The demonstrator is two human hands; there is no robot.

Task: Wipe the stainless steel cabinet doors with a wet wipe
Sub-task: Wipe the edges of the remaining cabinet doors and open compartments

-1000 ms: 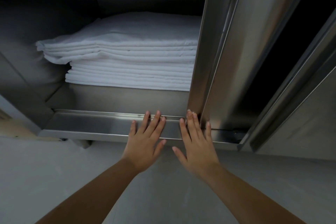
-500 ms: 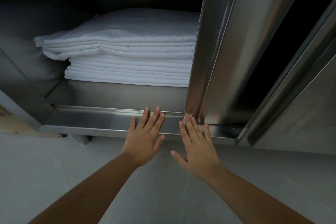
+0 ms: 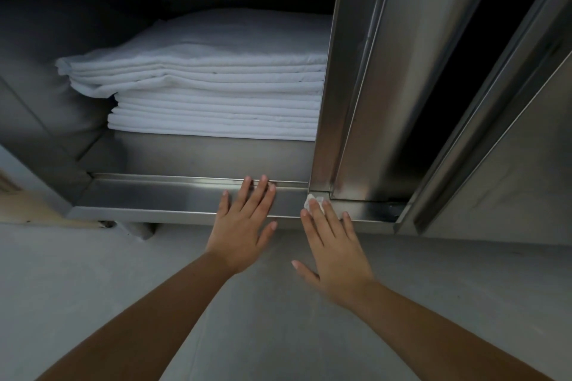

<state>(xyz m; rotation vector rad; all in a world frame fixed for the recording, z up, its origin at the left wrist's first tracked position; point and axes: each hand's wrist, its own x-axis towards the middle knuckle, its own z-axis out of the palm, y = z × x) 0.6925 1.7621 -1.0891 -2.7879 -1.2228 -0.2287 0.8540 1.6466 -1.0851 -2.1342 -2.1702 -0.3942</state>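
Reaching out over the grey floor, both bare forearms ended in flat hands at the foot of the cabinet. The left hand lay spread, fingers straight, on the bottom track, where it had stayed through the last second. It held nothing and looked like a brace. The right hand was flat too, thumb out to the side, its straight fingers pressing the wet wipe onto the track at the lower corner of the cabinet door. That was the change: a second earlier the wipe was hidden under the fingers, half a second earlier a sliver of white showed, and now a crumpled white corner poked out past the index and middle fingertips, touching the door's bottom edge. The hand itself had barely shifted, so the wipe seemed to be bunching against the corner rather than travelling — a sign, probably, that the stroke had reached its end there and the tall steel face above remained to be done. Further right, past a dark gap, stood a second door. Deepest in the open compartment sat folded white linens, stacked well apart from both hands.
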